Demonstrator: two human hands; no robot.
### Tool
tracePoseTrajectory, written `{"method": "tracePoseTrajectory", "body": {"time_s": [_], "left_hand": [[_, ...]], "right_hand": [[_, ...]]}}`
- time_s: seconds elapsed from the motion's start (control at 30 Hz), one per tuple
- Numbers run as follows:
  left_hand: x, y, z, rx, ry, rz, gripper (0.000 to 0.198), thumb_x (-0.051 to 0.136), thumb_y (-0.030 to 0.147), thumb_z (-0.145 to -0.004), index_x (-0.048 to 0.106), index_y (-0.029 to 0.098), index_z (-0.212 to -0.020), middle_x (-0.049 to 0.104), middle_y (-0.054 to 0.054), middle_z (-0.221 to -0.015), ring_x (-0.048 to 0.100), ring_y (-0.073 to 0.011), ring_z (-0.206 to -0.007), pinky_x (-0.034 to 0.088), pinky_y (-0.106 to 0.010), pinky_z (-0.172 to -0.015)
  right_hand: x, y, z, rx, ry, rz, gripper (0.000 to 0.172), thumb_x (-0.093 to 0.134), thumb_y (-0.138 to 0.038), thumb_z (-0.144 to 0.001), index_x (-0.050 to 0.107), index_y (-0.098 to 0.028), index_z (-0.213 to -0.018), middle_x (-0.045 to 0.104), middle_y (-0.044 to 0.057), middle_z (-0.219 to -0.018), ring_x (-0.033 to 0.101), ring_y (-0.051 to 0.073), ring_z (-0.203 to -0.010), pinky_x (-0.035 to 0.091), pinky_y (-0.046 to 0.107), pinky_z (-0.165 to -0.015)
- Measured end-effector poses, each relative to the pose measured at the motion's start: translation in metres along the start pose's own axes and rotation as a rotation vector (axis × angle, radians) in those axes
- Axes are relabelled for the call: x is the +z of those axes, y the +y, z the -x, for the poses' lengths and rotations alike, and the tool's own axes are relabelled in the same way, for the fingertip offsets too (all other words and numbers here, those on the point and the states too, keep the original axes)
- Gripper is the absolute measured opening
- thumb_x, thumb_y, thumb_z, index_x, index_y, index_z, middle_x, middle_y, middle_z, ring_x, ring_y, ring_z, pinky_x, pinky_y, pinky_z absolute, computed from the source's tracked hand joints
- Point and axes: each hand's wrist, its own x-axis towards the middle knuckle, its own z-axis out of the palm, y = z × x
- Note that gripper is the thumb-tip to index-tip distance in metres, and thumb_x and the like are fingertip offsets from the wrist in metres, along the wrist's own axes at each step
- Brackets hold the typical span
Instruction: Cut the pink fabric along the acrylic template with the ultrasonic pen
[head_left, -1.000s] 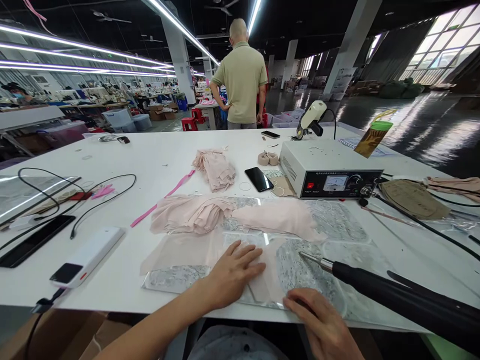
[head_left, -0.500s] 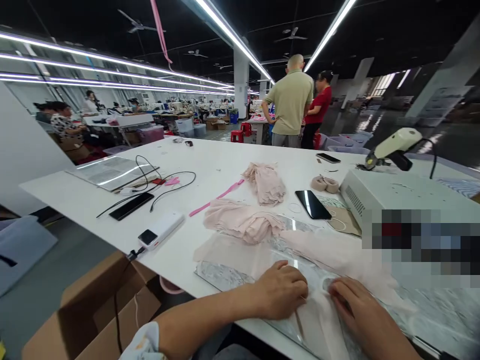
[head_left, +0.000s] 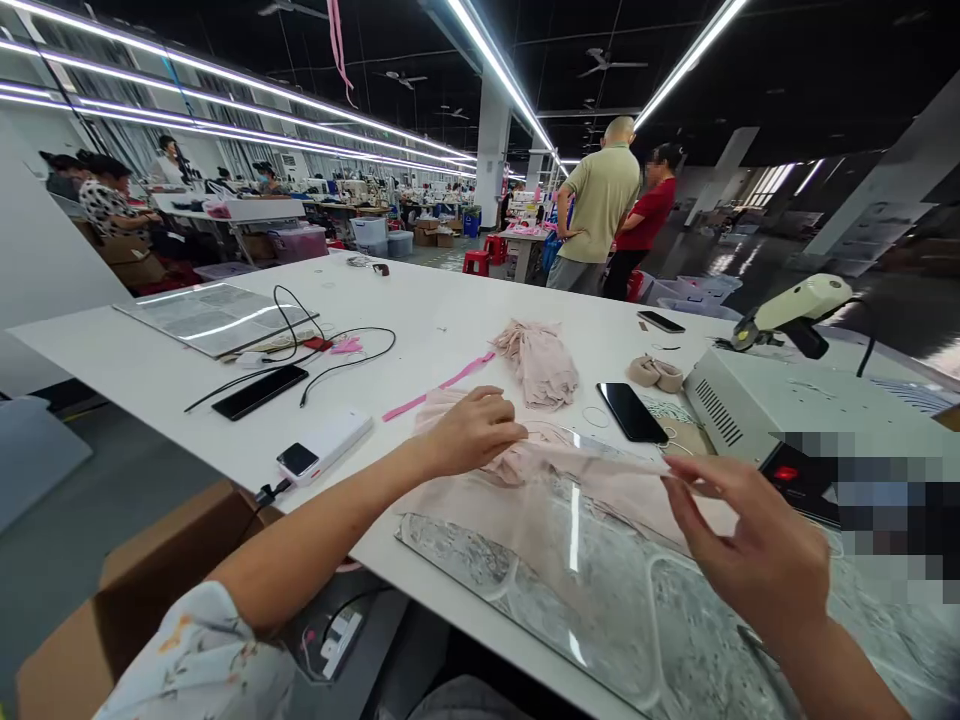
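Note:
A thin, sheer pale pink fabric piece is stretched between my two hands. My left hand pinches its left end above a gathered pink fabric bundle. My right hand pinches the other end between thumb and fingertips. Beneath them lies a glass plate over a grey marbled surface, with more sheer pink fabric on its left part. Behind, a second pile of pink fabric pieces rests on the white table.
Around the hands are a black phone, a white power bank, a pink strip, beige rolls and a grey machine box. Cables lie at left. Two people stand beyond the white table.
Both hands have risen from the plate's near edge, the left also moving leftward. The fabric piece is now lifted and stretched between them. The camera view has shifted slightly.

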Motion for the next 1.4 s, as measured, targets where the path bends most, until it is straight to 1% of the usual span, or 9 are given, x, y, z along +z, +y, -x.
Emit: {"method": "tracePoseTrajectory", "body": {"time_s": [0.13, 0.27, 0.53, 0.7, 0.87, 1.03, 1.2, 1.3, 1.4], "left_hand": [[0.011, -0.019, 0.04, 0.104, -0.051, -0.085, 0.033, 0.032, 0.015, -0.097, 0.064, 0.021, -0.09, 0.061, -0.006, -0.09, 0.056, -0.0157, -0.088, 0.025, -0.047, -0.111], [0.032, -0.02, 0.075, 0.17, -0.117, -0.105, 0.031, 0.034, 0.011, -0.097, 0.064, 0.021, -0.093, 0.062, -0.006, -0.09, 0.057, -0.0153, -0.092, 0.024, -0.045, -0.112], [0.026, -0.009, 0.095, 0.125, -0.131, -0.075, 0.019, 0.051, 0.032, -0.094, 0.061, 0.019, -0.105, 0.063, -0.008, -0.104, 0.059, -0.0188, -0.096, 0.024, -0.045, -0.112], [0.039, -0.007, 0.101, 0.056, -0.106, -0.044, 0.027, 0.033, 0.015, -0.099, 0.06, 0.018, -0.096, 0.064, -0.009, -0.096, 0.058, -0.0172, -0.092, 0.039, -0.036, -0.099], [0.039, -0.007, 0.102, -0.124, -0.034, 0.037, 0.026, 0.031, 0.021, -0.1, 0.055, 0.018, -0.091, 0.063, -0.006, -0.087, 0.059, -0.016, -0.082, 0.047, -0.027, -0.08], [0.007, -0.028, 0.083, -0.351, 0.029, 0.107, 0.027, 0.029, 0.023, -0.102, 0.055, 0.017, -0.096, 0.064, -0.003, -0.092, 0.06, -0.0141, -0.082, 0.049, -0.024, -0.076], [-0.011, -0.075, 0.042, -0.521, -0.013, 0.098, 0.024, 0.05, 0.032, -0.097, 0.058, 0.014, -0.111, 0.061, -0.007, -0.108, 0.062, -0.0185, -0.093, 0.054, -0.035, -0.08], [-0.001, -0.1, 0.023, -0.583, -0.068, 0.052, 0.03, 0.056, 0.033, -0.094, 0.056, 0.015, -0.118, 0.058, -0.009, -0.117, 0.061, -0.0208, -0.099, 0.053, -0.04, -0.084], [0.013, -0.113, 0.014, -0.608, -0.092, -0.013, 0.03, 0.055, 0.032, -0.095, 0.055, 0.015, -0.119, 0.057, -0.009, -0.118, 0.06, -0.0207, -0.1, 0.053, -0.04, -0.085]], "right_hand": [[0.033, -0.014, 0.032, -0.247, -0.157, -0.078, 0.03, 0.053, -0.008, -0.085, 0.067, -0.031, -0.099, 0.067, 0.001, -0.081, 0.066, 0.018, -0.078, 0.055, 0.03, -0.069], [0.056, -0.019, 0.067, -0.31, -0.247, -0.102, 0.03, 0.047, -0.004, -0.085, 0.066, -0.024, -0.096, 0.065, 0.004, -0.078, 0.064, 0.017, -0.073, 0.056, 0.03, -0.064], [0.053, -0.024, 0.082, -0.268, -0.313, -0.085, 0.021, 0.053, -0.015, -0.085, 0.066, -0.02, -0.101, 0.068, 0.008, -0.085, 0.067, 0.019, -0.075, 0.058, 0.029, -0.064], [0.057, -0.02, 0.084, -0.16, -0.279, -0.163, 0.019, 0.047, -0.018, -0.09, 0.065, -0.023, -0.09, 0.068, 0.005, -0.077, 0.067, 0.017, -0.067, 0.057, 0.026, -0.06], [0.045, -0.028, 0.046, 0.121, -0.364, -0.277, 0.016, 0.051, -0.031, -0.09, 0.061, -0.024, -0.081, 0.064, 0.0, -0.065, 0.061, 0.013, -0.052, 0.051, 0.021, -0.046], [0.044, -0.032, -0.016, 0.391, -0.418, -0.426, 0.031, 0.049, -0.047, -0.089, 0.064, -0.02, -0.086, 0.06, 0.0, -0.057, 0.061, 0.016, -0.054, 0.051, 0.025, -0.05], [0.089, -0.011, -0.068, 0.605, -0.437, -0.496, 0.032, 0.049, -0.043, -0.093, 0.06, -0.015, -0.104, 0.062, 0.0, -0.071, 0.061, 0.014, -0.062, 0.054, 0.03, -0.062], [0.124, 0.009, -0.087, 0.699, -0.467, -0.436, 0.032, 0.057, -0.037, -0.091, 0.057, -0.017, -0.115, 0.061, 0.007, -0.11, 0.063, 0.018, -0.089, 0.055, 0.037, -0.075], [0.146, 0.029, -0.093, 0.713, -0.45, -0.334, 0.034, 0.058, -0.036, -0.09, 0.056, -0.018, -0.119, 0.058, 0.008, -0.12, 0.061, 0.021, -0.099, 0.053, 0.041, -0.081]]}}
